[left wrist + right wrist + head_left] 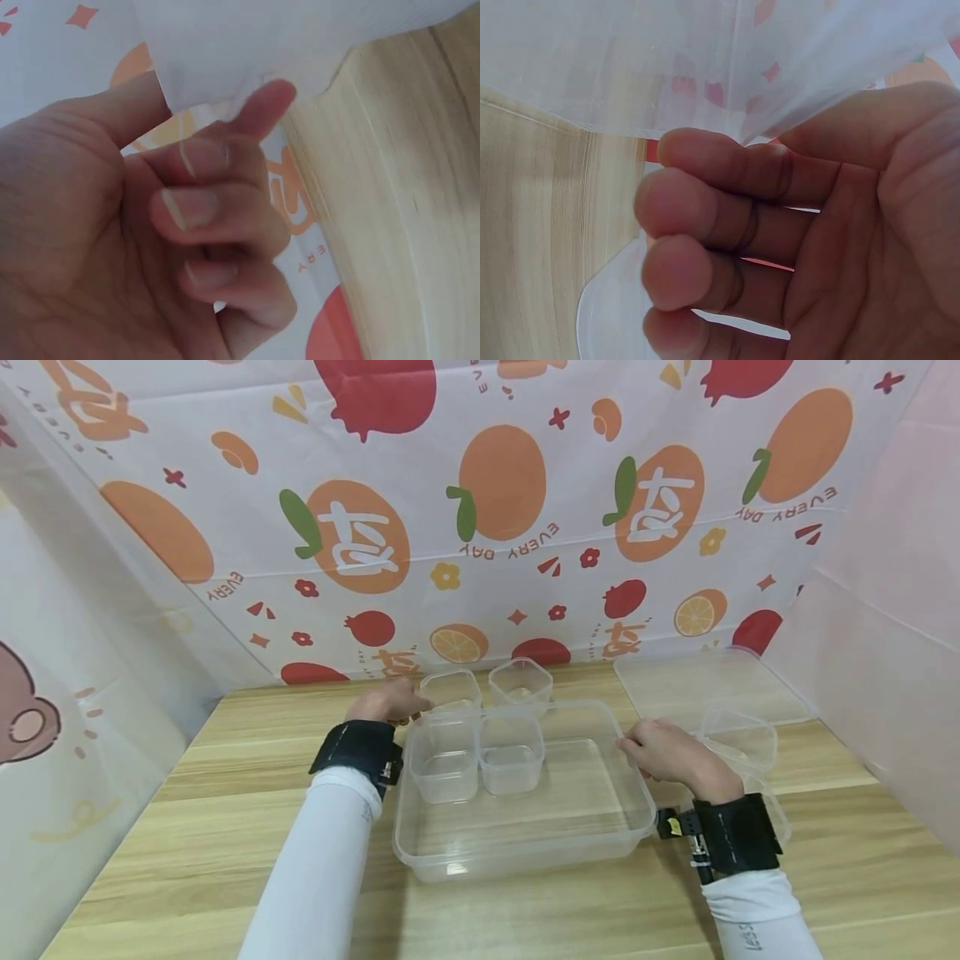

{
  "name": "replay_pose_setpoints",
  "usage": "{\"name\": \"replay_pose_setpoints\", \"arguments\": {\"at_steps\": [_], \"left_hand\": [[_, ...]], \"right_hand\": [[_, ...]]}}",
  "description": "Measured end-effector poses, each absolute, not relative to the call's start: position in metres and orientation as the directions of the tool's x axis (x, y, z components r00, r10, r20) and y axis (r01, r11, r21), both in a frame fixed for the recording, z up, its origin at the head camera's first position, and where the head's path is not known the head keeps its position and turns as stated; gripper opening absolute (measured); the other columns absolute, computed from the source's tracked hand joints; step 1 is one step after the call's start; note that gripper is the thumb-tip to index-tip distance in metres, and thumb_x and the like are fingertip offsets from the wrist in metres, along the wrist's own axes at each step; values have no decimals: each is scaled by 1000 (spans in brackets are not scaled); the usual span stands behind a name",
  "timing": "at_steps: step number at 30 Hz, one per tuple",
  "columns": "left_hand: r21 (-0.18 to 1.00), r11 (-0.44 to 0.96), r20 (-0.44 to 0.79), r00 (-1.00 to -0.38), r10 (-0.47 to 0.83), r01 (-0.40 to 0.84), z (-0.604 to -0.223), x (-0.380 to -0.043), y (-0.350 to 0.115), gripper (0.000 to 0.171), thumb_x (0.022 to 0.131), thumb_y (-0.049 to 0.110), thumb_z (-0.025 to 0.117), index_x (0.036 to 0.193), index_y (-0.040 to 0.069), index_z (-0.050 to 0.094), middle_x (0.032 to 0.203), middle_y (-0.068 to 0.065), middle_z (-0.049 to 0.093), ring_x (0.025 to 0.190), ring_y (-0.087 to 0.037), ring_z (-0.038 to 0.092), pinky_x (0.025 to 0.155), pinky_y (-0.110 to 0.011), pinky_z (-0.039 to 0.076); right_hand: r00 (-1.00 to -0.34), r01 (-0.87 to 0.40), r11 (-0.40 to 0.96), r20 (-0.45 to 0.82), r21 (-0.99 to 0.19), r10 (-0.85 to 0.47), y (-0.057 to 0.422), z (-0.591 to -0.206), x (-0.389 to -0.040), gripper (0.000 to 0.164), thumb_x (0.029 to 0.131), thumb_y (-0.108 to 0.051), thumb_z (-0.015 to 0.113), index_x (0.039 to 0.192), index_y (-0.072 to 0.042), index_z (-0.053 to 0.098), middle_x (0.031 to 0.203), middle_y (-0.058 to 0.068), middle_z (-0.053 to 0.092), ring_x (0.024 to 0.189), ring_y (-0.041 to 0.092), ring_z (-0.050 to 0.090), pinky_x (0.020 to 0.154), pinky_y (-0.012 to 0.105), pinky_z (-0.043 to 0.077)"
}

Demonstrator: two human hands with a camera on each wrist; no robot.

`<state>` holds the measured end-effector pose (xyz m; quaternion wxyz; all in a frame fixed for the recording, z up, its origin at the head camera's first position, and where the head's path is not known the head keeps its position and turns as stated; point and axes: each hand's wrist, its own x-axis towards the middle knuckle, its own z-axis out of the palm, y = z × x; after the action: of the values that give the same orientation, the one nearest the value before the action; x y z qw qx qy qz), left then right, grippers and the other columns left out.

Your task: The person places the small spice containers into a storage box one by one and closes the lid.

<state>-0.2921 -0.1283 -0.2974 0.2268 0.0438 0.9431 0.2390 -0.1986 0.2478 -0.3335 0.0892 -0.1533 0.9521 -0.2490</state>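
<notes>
A large clear plastic box (pixel 525 852) sits on the wooden table in front of me. My right hand (pixel 667 753) grips its right rim, thumb on one side and curled fingers on the other in the right wrist view. At its rear left corner, my left hand (pixel 388 700) pinches the rim between thumb and index finger, the other fingers curled below. Inside the box, along its left part, a small clear tub (pixel 444 779) stands beside a second small tub (pixel 512 772). The right part of its floor shows bare.
Behind the box stand a clear tub (pixel 450 683) and another tub (pixel 521 680), near the patterned cloth backdrop (pixel 502 568). A flat clear lid (pixel 705 681) lies at the back right. More clear tubs (pixel 742 739) stand beyond my right hand, partly hidden by it.
</notes>
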Motion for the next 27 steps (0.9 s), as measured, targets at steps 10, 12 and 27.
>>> {"name": "replay_pose_setpoints", "arguments": {"at_steps": [10,12,27], "left_hand": [[529,848,-437,-869,233,-39,-301,-295,-133,21,97,8,53,77,3,59,64,-2,44,56,-15,44,58,-25,34],[528,849,-442,-866,233,-41,-301,-295,-133,21,98,8,52,79,3,59,65,-2,44,57,-15,44,59,-26,34],[608,794,-250,-949,192,1,-296,-292,-134,35,105,16,39,124,-10,53,97,-16,51,87,-28,47,74,-36,38]], "right_hand": [[-935,-235,832,-117,-502,-335,247,-333,-198,45,106,-14,49,62,-10,53,51,-3,42,46,11,35,50,28,32],[-936,-233,834,-116,-500,-332,247,-332,-198,44,106,-14,49,62,-10,53,51,-3,42,46,11,35,50,28,32],[-939,-223,835,-119,-504,-323,246,-330,-198,41,105,-14,50,65,-8,57,52,-3,42,46,11,35,50,29,31]]}}
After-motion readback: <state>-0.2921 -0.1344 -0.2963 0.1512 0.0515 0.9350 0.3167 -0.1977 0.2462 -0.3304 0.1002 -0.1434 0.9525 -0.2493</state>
